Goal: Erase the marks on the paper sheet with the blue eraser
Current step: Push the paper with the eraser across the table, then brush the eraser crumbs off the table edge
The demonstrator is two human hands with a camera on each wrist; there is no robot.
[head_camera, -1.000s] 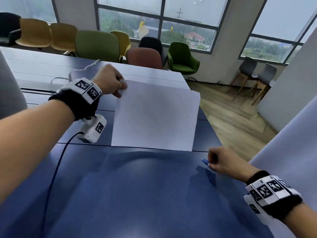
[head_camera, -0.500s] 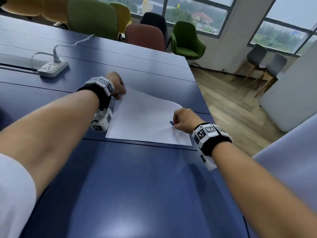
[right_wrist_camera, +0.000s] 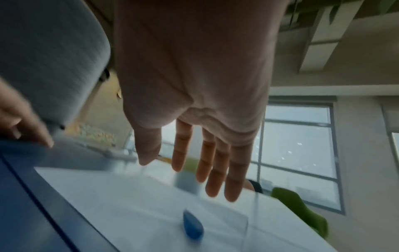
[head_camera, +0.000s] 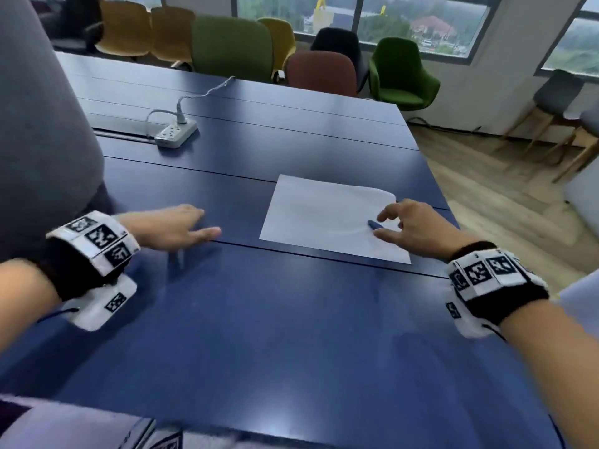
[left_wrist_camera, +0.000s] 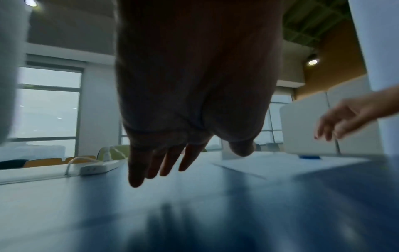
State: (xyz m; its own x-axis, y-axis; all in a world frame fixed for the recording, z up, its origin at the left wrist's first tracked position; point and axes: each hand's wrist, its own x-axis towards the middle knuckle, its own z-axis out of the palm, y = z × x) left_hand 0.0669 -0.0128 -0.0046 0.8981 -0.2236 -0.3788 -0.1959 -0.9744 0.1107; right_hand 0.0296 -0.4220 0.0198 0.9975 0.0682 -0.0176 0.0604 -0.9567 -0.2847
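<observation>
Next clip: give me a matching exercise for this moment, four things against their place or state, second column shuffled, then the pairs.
Things:
1. blue eraser
2. left hand
3. paper sheet
4. power strip

Places or states:
A. flat on the blue table, right of centre
B. open, on bare table left of the sheet
C. far left, with a white cable plugged in
D. lying on the sheet, by the open right hand

Pairs: 1-D, 2-B, 3-A, 4-C
</observation>
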